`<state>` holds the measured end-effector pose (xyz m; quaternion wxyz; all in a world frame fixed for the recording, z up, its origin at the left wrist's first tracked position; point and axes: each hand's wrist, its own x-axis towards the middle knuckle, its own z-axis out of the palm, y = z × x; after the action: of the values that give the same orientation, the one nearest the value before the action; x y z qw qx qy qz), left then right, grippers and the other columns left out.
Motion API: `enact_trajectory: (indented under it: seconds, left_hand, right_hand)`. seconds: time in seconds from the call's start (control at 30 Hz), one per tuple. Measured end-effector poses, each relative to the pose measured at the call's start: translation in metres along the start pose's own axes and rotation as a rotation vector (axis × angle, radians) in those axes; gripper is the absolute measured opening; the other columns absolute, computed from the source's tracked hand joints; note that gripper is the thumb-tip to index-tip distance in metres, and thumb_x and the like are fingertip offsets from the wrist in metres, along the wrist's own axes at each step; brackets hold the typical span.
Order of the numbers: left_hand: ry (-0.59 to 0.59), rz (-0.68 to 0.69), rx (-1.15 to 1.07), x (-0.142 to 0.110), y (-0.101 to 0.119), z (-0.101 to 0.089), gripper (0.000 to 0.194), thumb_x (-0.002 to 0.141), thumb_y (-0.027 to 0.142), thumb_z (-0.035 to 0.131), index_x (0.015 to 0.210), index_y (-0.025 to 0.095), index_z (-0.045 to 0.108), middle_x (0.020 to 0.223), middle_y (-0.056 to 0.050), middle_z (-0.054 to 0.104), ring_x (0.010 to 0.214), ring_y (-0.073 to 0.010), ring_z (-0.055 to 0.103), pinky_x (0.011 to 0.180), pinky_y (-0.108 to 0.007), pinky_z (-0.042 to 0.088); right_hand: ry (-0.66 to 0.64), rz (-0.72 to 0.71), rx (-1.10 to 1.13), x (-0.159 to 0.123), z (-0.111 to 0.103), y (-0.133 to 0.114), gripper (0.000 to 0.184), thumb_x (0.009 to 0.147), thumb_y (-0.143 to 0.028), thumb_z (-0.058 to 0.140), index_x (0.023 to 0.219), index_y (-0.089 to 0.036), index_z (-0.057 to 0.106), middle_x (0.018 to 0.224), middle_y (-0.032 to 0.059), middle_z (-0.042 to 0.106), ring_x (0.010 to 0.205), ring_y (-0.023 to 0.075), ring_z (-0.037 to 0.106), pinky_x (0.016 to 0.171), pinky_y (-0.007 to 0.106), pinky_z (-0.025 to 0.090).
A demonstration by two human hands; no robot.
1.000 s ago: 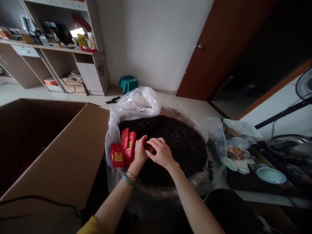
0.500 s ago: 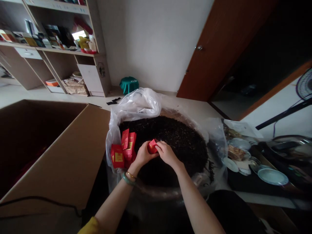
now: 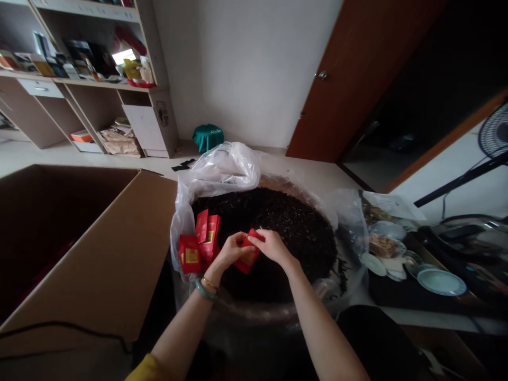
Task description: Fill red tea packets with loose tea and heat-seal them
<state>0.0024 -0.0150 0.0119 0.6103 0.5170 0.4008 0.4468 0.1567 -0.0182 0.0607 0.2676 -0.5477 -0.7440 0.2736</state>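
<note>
Between both hands, over the dark loose tea leaves (image 3: 293,222), is a red packet (image 3: 250,256) with a yellow label. My left hand (image 3: 230,251) grips its left side, the fingers closed at its upper edge. Thumb and fingers of my right hand (image 3: 273,246) pinch the top from the right. Several more red packets (image 3: 206,233) lie in a loose pile left of my left hand, on the leaves at the bag's edge. A clear plastic bag (image 3: 230,164) lines the round container that holds the leaves.
A large open cardboard box (image 3: 146,222) stands at the left. To the right are a shallow bowl (image 3: 441,281), several dishes and a fan (image 3: 494,132). Behind are a shelf unit (image 3: 146,127), a green covered bin (image 3: 208,138) and a brown door (image 3: 317,106).
The red packet has tilted so that its yellow-labelled face shows below my hands. My right hand has shifted slightly and grips the packet's top. The view has moved a little.
</note>
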Motion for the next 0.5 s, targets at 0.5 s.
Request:
enact_trajectory:
  seconds: [0.5]
  left_hand:
    - [0.012, -0.088, -0.177, 0.001, 0.001, -0.005, 0.041, 0.065, 0.048, 0.074, 0.083, 0.011, 0.071, 0.072, -0.004, 0.07, 0.064, -0.0145, 0.061, 0.061, -0.024, 0.046]
  right_hand:
    - [0.006, -0.076, -0.006, 0.0, 0.01, 0.011, 0.02, 0.083, -0.026, 0.054, 0.071, -0.019, 0.068, 0.07, 0.0017, 0.069, 0.065, 0.0155, 0.06, 0.063, 0.025, 0.043]
